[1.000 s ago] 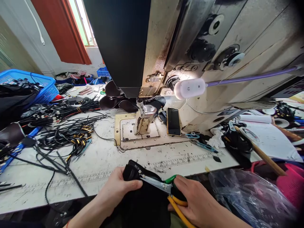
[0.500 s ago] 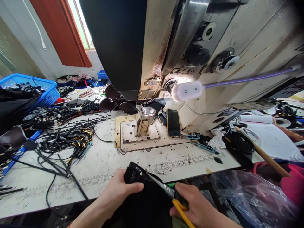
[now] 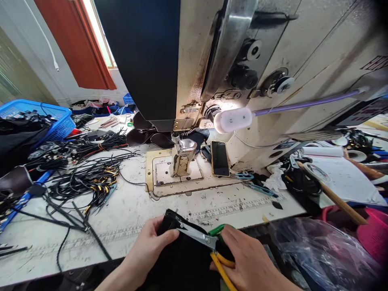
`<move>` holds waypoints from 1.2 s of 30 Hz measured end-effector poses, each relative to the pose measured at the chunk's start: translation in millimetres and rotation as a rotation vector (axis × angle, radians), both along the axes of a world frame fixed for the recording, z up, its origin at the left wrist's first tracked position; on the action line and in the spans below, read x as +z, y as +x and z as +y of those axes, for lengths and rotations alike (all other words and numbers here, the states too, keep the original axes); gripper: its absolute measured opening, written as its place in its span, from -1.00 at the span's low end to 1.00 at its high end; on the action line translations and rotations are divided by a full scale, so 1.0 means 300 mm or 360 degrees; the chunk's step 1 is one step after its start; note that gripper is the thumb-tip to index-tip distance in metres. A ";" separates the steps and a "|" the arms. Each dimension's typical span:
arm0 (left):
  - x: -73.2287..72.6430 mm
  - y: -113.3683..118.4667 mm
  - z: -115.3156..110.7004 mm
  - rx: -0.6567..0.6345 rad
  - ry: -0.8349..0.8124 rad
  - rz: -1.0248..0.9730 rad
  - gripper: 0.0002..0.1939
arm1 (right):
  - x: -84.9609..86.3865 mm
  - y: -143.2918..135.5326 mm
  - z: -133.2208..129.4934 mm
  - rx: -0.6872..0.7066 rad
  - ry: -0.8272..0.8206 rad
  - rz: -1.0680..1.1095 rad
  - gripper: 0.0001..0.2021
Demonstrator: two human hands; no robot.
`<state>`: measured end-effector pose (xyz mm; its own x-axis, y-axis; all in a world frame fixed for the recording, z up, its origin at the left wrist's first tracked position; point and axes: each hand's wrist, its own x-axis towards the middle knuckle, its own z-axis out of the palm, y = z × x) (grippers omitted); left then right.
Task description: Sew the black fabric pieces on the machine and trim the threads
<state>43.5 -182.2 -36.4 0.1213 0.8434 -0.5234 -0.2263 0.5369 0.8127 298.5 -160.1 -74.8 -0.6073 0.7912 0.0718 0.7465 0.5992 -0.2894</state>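
Post-bed sewing machine (image 3: 303,48) looms over the bench; worktable (image 3: 127,218) runs beneath it. Black workpiece (image 3: 182,258), perhaps a shoe upper, sits low at centre, in front of the table's near edge. Left hand (image 3: 150,244) pinches its upper edge, thumb on the near face. Right hand (image 3: 247,252) is wrapped round the handles of scissors (image 3: 209,241), one green, one yellow. Blades point leftward along the edge, tips near the left thumb and just beside white print (image 3: 178,219).

Step looks like trimming at that edge. Best done, I judge, with the edge held taut, the thumb drawn back from the tips, the blades flat to the surface, and small snips clear of the print.

Hard to make out: the workpiece's lower part merges into darkness and runs off the frame; left fingers mostly behind it; right fingers partly hidden round the handles; blade gap unclear; any thread too fine to tell; print unreadable.
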 end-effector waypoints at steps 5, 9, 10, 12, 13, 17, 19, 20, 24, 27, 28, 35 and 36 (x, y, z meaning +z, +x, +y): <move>0.002 0.006 0.003 0.0039 -0.0007 -0.0008 -0.65 | -0.047 0.012 -0.016 -0.0038 0.0392 0.0107 -0.63; -0.001 0.010 0.000 0.0028 0.0011 -0.0050 -0.65 | -0.032 0.007 -0.008 0.0031 0.0243 0.0071 -0.63; -0.002 0.011 -0.001 0.0035 0.0004 -0.0057 -0.65 | -0.027 0.006 -0.005 0.0039 0.0172 0.0046 -0.63; -0.005 0.012 -0.003 0.0038 0.0006 -0.0074 -0.65 | -0.016 0.005 0.000 0.0044 0.0000 -0.0008 -0.64; -0.007 0.012 -0.003 0.0033 0.0015 -0.0079 -0.65 | -0.011 0.004 0.002 0.0038 -0.0089 -0.0030 -0.64; -0.012 0.011 -0.004 0.0020 0.0038 -0.0075 -0.63 | 0.009 -0.005 0.006 -0.0003 -0.0389 -0.0079 -0.67; -0.009 0.010 -0.002 0.0027 0.0028 -0.0072 -0.64 | 0.016 -0.011 0.006 -0.0034 -0.0451 -0.0105 -0.68; -0.007 0.011 -0.001 0.0025 0.0025 -0.0068 -0.64 | 0.016 -0.014 0.004 -0.0044 -0.0458 -0.0108 -0.69; 0.000 0.015 -0.001 -0.0006 0.0031 -0.0045 -0.64 | -0.014 -0.011 -0.011 -0.0060 -0.0445 0.0011 -0.69; 0.005 0.001 -0.001 -0.0031 0.0040 -0.0037 -0.64 | -0.032 0.006 -0.002 -0.0078 -0.0470 0.0242 -0.60; 0.009 -0.012 0.003 -0.0038 0.0041 -0.0022 -0.64 | -0.025 0.010 0.014 -0.0094 -0.0521 0.0360 -0.57; 0.100 -0.136 0.134 -0.0764 0.0413 0.0036 -0.49 | 0.166 -0.098 0.231 0.0335 -0.1196 0.1248 -0.75; 0.110 -0.145 0.159 -0.0778 0.0467 0.0068 -0.46 | 0.183 -0.131 0.250 0.0487 -0.1285 0.1312 -0.73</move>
<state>0.0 -134.4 -3.4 0.5178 0.8054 -0.2886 0.0283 0.3211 0.9466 259.1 -85.0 -19.8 -0.7831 0.6171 0.0769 0.0168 0.1446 -0.9893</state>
